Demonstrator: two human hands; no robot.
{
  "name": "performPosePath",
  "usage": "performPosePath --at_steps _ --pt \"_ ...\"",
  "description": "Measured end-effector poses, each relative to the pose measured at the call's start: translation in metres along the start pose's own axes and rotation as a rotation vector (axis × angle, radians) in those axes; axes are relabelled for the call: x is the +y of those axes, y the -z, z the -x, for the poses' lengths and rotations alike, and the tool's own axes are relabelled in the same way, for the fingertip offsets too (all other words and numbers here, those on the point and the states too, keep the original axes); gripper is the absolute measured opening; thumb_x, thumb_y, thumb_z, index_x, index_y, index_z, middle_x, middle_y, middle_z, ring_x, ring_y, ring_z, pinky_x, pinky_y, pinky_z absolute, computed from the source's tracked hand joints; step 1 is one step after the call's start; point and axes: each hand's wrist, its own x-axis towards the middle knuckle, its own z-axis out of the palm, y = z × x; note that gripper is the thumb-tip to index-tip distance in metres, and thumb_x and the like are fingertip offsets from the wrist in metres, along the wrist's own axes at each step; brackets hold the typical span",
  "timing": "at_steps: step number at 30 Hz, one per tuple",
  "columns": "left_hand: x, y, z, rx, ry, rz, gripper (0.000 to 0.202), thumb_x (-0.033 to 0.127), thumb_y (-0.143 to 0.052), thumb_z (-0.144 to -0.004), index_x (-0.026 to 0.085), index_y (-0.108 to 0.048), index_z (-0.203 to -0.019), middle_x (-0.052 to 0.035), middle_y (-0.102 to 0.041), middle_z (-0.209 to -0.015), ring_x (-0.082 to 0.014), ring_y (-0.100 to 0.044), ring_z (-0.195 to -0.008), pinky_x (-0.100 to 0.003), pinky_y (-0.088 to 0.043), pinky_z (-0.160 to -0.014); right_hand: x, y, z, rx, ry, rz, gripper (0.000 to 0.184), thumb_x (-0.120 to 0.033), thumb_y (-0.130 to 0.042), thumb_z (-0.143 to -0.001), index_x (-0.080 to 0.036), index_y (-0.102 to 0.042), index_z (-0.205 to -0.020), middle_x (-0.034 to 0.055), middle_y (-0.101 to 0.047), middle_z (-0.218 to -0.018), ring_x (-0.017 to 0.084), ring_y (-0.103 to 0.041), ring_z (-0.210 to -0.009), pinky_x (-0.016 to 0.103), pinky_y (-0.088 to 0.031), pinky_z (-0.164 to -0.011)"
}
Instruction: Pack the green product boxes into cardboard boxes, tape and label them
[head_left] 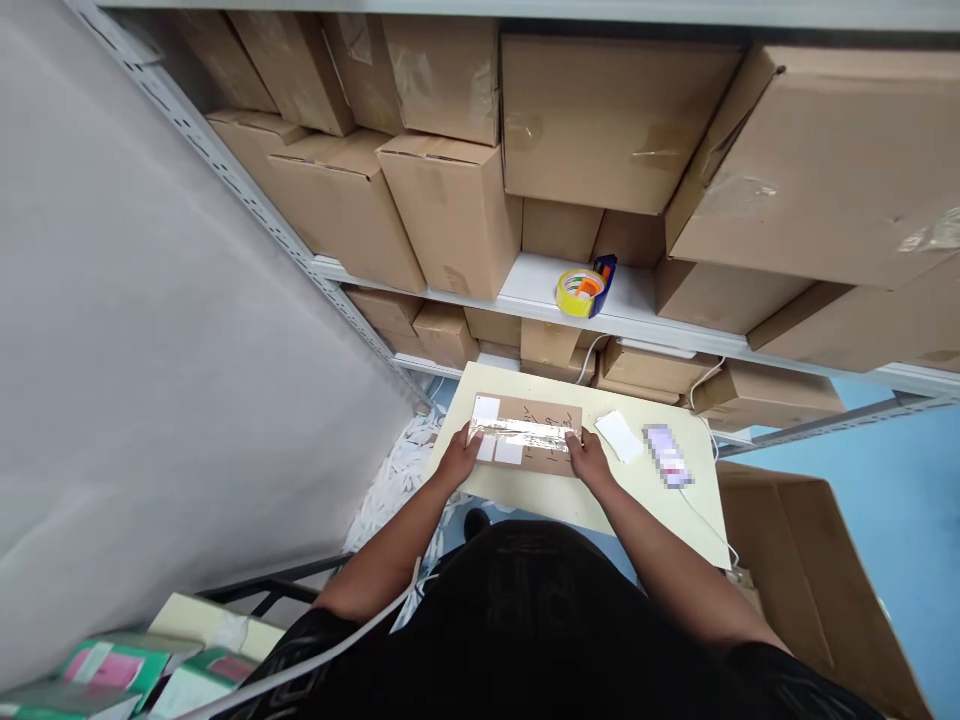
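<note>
Left hand (pixel 459 458) grips the left end of a flat carton (pixel 544 466), right hand (pixel 589 460) the right end; thumbs on top, other fingers mostly hidden. Carton sits centre frame, over the near side of a cream table (pixel 701 490); can't tell if it's touching the top. Shiny tape strip (pixel 521 432) runs lengthwise, both thumbs at its ends. White labels (pixel 508 452) on the left half, handwriting on the right.

Step in hand, my read: tape is on, carton being steadied or its ends pressed. Next move calls for an even two-handed hold, thumbs keeping the tape ends flat.

Right of the carton: white paper stack (pixel 619 436), then a pixelated phone-like device (pixel 667 456). Tape dispenser (pixel 603 275) on the shelf (pixel 529 278) above, out of both hands. Cartons (pixel 619 120) fill the upper frame; large open box (pixel 795 560) lower right.
</note>
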Motion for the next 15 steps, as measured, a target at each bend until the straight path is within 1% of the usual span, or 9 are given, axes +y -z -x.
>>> performPosePath --at_steps 4,7,9,12,15 --pt "0.006 -0.004 0.001 -0.002 0.022 -0.029 0.065 0.06 -0.04 -0.102 0.017 -0.054 -0.148 -0.0128 -0.063 -0.145 -0.031 -0.054 -0.138 -0.044 -0.039 -0.119 0.007 0.0 -0.014 -0.002 0.036 0.027 0.062 -0.064 -0.042 -0.098 -0.019 -0.064 -0.135 0.015 -0.064 -0.122 0.028 -0.062 -0.115 0.037 -0.047 -0.102" --pt "0.01 -0.004 0.002 0.005 0.015 -0.051 0.066 0.061 -0.041 -0.101 0.017 -0.054 -0.149 -0.0115 -0.066 -0.142 -0.0302 -0.054 -0.14 -0.041 -0.039 -0.119 0.009 -0.001 -0.02 -0.002 0.076 0.053 0.061 -0.062 -0.042 -0.098 -0.017 -0.065 -0.132 0.0163 -0.065 -0.119 0.029 -0.063 -0.113 0.037 -0.048 -0.1" --pt "0.012 -0.004 0.002 0.007 0.015 -0.057 0.067 0.062 -0.042 -0.1 0.017 -0.054 -0.149 -0.0113 -0.068 -0.139 -0.0303 -0.054 -0.139 -0.041 -0.039 -0.12 0.009 -0.002 -0.023 0.002 0.082 0.065 0.06 -0.062 -0.042 -0.099 -0.016 -0.066 -0.13 0.0173 -0.066 -0.119 0.029 -0.063 -0.113 0.038 -0.049 -0.099" --pt "0.01 -0.003 0.0 0.003 0.021 -0.059 0.066 0.061 -0.04 -0.101 0.017 -0.054 -0.149 -0.0116 -0.067 -0.14 -0.0303 -0.055 -0.139 -0.041 -0.039 -0.119 0.009 -0.004 -0.025 0.013 0.065 0.079 0.06 -0.061 -0.041 -0.099 -0.016 -0.068 -0.129 0.0183 -0.067 -0.118 0.03 -0.065 -0.111 0.039 -0.05 -0.098" --pt "0.004 -0.002 -0.005 -0.021 0.026 -0.064 0.062 0.058 -0.037 -0.103 0.018 -0.055 -0.146 -0.0123 -0.065 -0.143 -0.0305 -0.056 -0.136 -0.043 -0.04 -0.117 0.007 -0.005 -0.026 0.02 0.057 0.07 0.06 -0.061 -0.043 -0.098 -0.016 -0.069 -0.126 0.0182 -0.069 -0.117 0.031 -0.067 -0.11 0.039 -0.05 -0.097"
